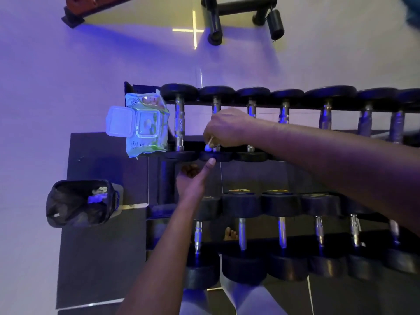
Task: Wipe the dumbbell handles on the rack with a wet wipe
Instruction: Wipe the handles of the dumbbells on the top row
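Note:
A two-tier rack (295, 105) holds several black dumbbells with chrome handles. My right hand (225, 128) is curled round the handle of the second dumbbell (216, 103) from the left on the upper tier. It grips a white wet wipe (207, 147), of which only a small bit shows below the fingers near the handle's near end. My left hand (193, 176) reaches up from below. Its thumb presses on that dumbbell's near head (223, 156) and its fingers curl underneath. The first dumbbell's handle (179, 123) stands bare to the left.
A green wet-wipe pack (147, 123) with its lid flipped open lies on the left end of the upper tier. A bin with a black bag (81, 203) stands on the floor to the left, crumpled wipes inside. Bench legs (238, 10) are beyond the rack. Lower-tier dumbbells (281, 235) sit nearer me.

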The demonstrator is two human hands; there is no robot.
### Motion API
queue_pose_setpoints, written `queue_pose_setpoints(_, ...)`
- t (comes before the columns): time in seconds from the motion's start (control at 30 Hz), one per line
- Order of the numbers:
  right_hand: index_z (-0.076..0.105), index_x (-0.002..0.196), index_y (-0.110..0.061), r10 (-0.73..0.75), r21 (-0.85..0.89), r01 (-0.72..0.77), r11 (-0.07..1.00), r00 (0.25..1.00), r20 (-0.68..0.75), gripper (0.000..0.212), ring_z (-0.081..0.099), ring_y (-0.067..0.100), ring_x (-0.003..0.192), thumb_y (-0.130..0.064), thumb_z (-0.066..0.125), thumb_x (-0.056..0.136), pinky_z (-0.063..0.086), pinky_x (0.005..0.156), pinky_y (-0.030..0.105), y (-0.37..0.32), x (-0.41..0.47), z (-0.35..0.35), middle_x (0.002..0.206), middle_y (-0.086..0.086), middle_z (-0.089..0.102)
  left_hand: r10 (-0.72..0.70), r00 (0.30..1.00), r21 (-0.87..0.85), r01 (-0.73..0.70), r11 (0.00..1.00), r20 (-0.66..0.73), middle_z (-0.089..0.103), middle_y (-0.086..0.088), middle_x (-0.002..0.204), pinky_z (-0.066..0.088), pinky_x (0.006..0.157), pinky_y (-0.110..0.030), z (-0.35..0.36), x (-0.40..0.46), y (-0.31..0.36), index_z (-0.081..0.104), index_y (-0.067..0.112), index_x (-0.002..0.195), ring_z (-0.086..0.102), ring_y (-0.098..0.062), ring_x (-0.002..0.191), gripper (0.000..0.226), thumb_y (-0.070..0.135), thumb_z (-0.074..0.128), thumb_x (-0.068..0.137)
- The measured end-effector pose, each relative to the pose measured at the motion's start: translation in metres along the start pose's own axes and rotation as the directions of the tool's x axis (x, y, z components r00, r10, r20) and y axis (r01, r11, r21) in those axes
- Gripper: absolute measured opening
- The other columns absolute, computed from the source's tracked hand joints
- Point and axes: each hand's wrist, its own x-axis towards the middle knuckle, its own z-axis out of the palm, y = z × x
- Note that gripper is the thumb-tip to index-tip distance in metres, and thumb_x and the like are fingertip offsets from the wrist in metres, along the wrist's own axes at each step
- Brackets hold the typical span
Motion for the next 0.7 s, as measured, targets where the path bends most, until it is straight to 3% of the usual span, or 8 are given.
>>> queue_pose_setpoints(0.1,0.078,0.109,-0.032,0.039,0.063,-0.039,0.997,0.999,0.000,0.022,0.067,0.028,0.091,-0.026,0.064,0.092,0.049,0.069,0.033,-0.008,-0.004,0.004,0.096,-0.001,0.074,0.014,1.000,0.011,-0.014,1.000,0.026,0.075,0.007,0.082,0.059,0.078,-0.045,-0.003,0.000,0.001,0.078,0.007,0.101,0.065,-0.011,0.075,0.058,0.053,0.100,0.073)
queue_pose_setpoints(0.23,0.079,0.104,-0.036,0.166,0.350,-0.152,0.924,0.986,-0.011,0.016,0.067,0.020,0.098,-0.034,0.070,0.091,0.042,0.071,0.031,-0.011,-0.014,0.011,0.101,-0.009,0.075,0.024,0.999,0.042,-0.025,0.999,0.037,0.074,0.008,0.083,0.055,0.077,-0.040,-0.006,-0.003,0.007,0.078,0.011,0.100,0.063,-0.011,0.075,0.048,0.048,0.098,0.078)
queue_pose_setpoints(0.33,0.082,0.100,-0.032,0.387,0.657,-0.255,0.710,0.920,-0.061,0.012,0.068,0.013,0.096,-0.038,0.075,0.092,0.052,0.078,0.033,0.001,-0.040,0.025,0.100,-0.012,0.076,-0.030,0.998,0.123,0.024,0.992,0.047,0.070,0.008,0.078,0.061,0.082,-0.045,-0.003,-0.021,0.017,0.075,0.012,0.097,0.063,-0.014,0.072,0.065,0.072,0.089,0.076)
queue_pose_setpoints(0.43,0.083,0.102,-0.028,0.593,0.887,-0.246,0.390,0.805,-0.038,0.012,0.065,-0.006,0.074,-0.034,0.081,0.091,0.054,0.075,0.027,0.013,-0.075,0.044,0.089,-0.014,0.075,-0.034,0.999,0.269,0.024,0.963,0.034,0.069,0.004,0.076,0.064,0.089,-0.052,0.001,-0.036,0.020,0.068,0.019,0.087,0.066,-0.019,0.071,0.078,0.095,0.074,0.068)
queue_pose_setpoints(0.5,0.081,0.106,-0.027,0.662,0.950,-0.230,0.212,0.749,0.034,0.015,0.061,-0.008,0.065,-0.033,0.081,0.092,0.053,0.073,0.025,0.018,-0.096,0.053,0.083,-0.013,0.071,0.012,0.999,0.342,-0.028,0.939,0.050,0.071,0.004,0.075,0.061,0.085,-0.049,0.010,-0.049,0.026,0.067,0.019,0.083,0.065,-0.017,0.068,0.074,0.092,0.072,0.073)
queue_pose_setpoints(0.57,0.079,0.110,-0.029,0.688,0.974,-0.210,0.086,0.720,0.095,0.020,0.064,0.000,0.073,-0.035,0.081,0.091,0.057,0.079,0.026,0.023,-0.116,0.062,0.084,-0.009,0.071,0.074,0.994,0.388,-0.098,0.916,0.075,0.074,0.008,0.077,0.059,0.079,-0.040,0.025,-0.066,0.038,0.071,0.020,0.084,0.065,-0.010,0.068,0.062,0.082,0.076,0.081)
queue_pose_setpoints(0.63,0.078,0.112,-0.032,0.687,0.981,-0.192,0.030,0.717,0.119,0.026,0.071,0.009,0.081,-0.038,0.082,0.087,0.063,0.084,0.035,0.030,-0.131,0.069,0.089,-0.007,0.075,0.158,0.983,0.460,-0.183,0.869,0.091,0.076,0.010,0.080,0.053,0.073,-0.023,0.042,-0.082,0.051,0.074,0.022,0.086,0.064,0.004,0.066,0.046,0.068,0.079,0.089)
queue_pose_setpoints(0.7,0.078,0.114,-0.032,0.680,0.984,-0.177,0.016,0.723,0.119,0.027,0.075,0.013,0.090,-0.036,0.082,0.087,0.064,0.088,0.042,0.037,-0.144,0.077,0.095,-0.006,0.077,0.230,0.969,0.511,-0.243,0.825,0.090,0.076,0.012,0.082,0.048,0.071,-0.016,0.062,-0.092,0.063,0.075,0.024,0.090,0.066,0.009,0.072,0.039,0.062,0.081,0.091)
